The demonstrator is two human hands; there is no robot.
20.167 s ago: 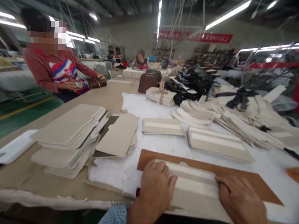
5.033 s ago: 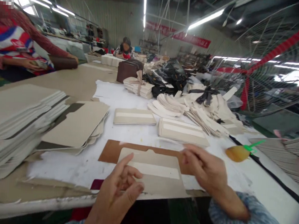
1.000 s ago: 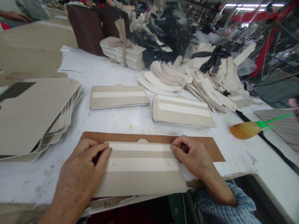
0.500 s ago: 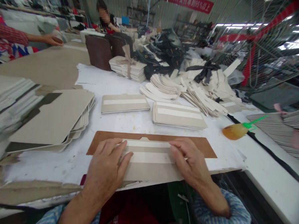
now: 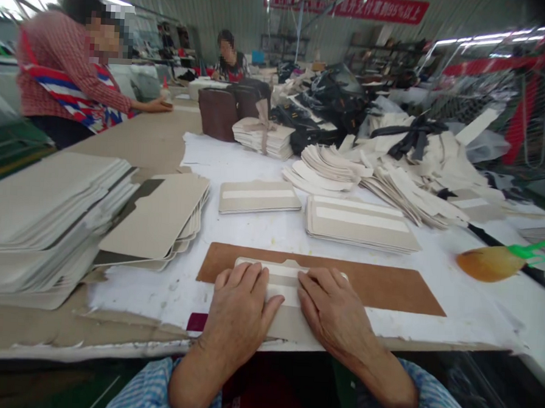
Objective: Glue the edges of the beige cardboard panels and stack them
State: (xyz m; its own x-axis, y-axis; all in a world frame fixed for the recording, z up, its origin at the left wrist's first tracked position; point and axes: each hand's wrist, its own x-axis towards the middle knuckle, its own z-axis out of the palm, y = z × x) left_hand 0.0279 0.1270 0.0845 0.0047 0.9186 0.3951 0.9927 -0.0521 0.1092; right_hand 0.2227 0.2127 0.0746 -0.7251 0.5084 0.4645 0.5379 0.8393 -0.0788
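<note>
A beige panel with white strips (image 5: 286, 317) lies at the table's front edge, its upper part over a long brown strip (image 5: 400, 290). My left hand (image 5: 243, 312) rests flat on the panel's left side, fingers stretched forward and thumb out to the side. On the right side of the same panel, my right hand (image 5: 335, 308) presses down with its fingers laid flat. Neither hand grips anything. Both sets of fingertips sit near the panel's top edge, which has a small raised tab in the middle. The hands hide much of the panel's sides.
Beyond the brown strip lie two stacks of similar panels (image 5: 260, 198) (image 5: 363, 226). Larger beige panels (image 5: 157, 219) are piled at left. A bottle of amber liquid with a green nozzle (image 5: 491, 264) lies right. Cut pieces (image 5: 329, 170) and brown bags (image 5: 217, 113) stand behind. A person (image 5: 69, 65) leans over the table.
My view has swung left, bringing more of the co-worker into sight. My right hand has gone from holding the panel's right edge to lying flat on it. My left hand stays on the panel.
</note>
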